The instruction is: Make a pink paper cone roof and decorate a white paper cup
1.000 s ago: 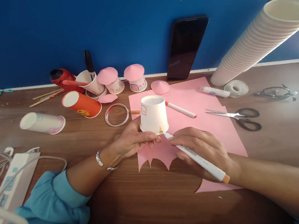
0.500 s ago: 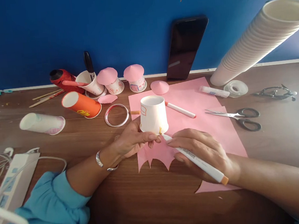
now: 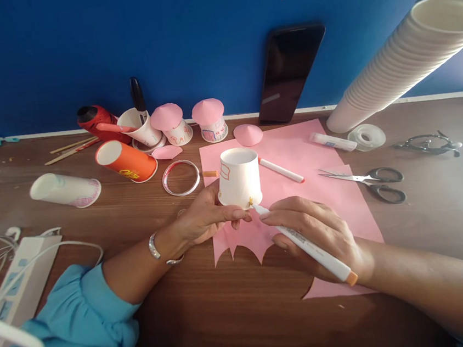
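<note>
A short white paper cup (image 3: 239, 179) is held over the pink paper by my left hand (image 3: 205, 215), its thumb and fingers closed at the lower rim. An orange outlined shape shows on the cup's left side, and a small yellow-orange mark sits low on its front. My right hand (image 3: 318, 230) grips a white marker (image 3: 317, 255) with an orange end. The marker's tip is at the yellow-orange mark, close to my left thumb. Under both hands lies a cut sheet of pink paper (image 3: 307, 187) with a jagged front edge.
Two small cups with pink cone tops (image 3: 207, 112) and a loose pink cone (image 3: 248, 135) stand behind. Scissors (image 3: 375, 180), a tape roll (image 3: 367, 137) and a tall cup stack (image 3: 398, 67) are right. An orange cup (image 3: 126, 162) and a power strip (image 3: 27, 278) lie left.
The cup and both hands have shifted very slightly to the right in the picture. The marker's tip stays at the yellow-orange mark, and the grips look the same.
</note>
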Demonstrator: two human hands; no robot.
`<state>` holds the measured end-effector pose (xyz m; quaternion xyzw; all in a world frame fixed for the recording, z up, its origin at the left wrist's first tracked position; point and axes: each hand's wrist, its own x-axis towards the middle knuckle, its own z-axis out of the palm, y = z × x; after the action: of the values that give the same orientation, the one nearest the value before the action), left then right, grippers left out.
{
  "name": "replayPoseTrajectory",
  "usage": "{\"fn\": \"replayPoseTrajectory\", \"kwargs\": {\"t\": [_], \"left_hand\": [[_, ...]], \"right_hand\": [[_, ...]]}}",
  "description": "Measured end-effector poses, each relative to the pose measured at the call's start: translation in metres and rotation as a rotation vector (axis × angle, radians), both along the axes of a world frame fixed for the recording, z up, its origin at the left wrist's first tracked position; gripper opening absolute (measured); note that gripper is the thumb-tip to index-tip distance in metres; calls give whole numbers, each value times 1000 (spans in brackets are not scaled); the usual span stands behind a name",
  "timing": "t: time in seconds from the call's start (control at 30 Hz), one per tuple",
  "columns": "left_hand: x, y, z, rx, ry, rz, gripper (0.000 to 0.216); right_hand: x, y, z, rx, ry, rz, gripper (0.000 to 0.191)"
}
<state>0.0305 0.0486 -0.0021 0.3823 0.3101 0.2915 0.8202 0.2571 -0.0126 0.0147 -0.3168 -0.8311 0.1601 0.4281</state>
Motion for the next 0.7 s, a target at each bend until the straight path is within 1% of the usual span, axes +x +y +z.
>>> {"fn": "replayPoseTrajectory", "kwargs": {"t": [0.2,0.43,0.7], "left_hand": [[1,0,1,-5,33,-4,47],[1,0,0,4,24,-8,45],[0,0,0,2,16,2,45]], "right_hand": [[0,1,2,1,9,7,26],[-1,1,1,-7,7,14,27],[-1,0,0,26,-20,4,20]]}}
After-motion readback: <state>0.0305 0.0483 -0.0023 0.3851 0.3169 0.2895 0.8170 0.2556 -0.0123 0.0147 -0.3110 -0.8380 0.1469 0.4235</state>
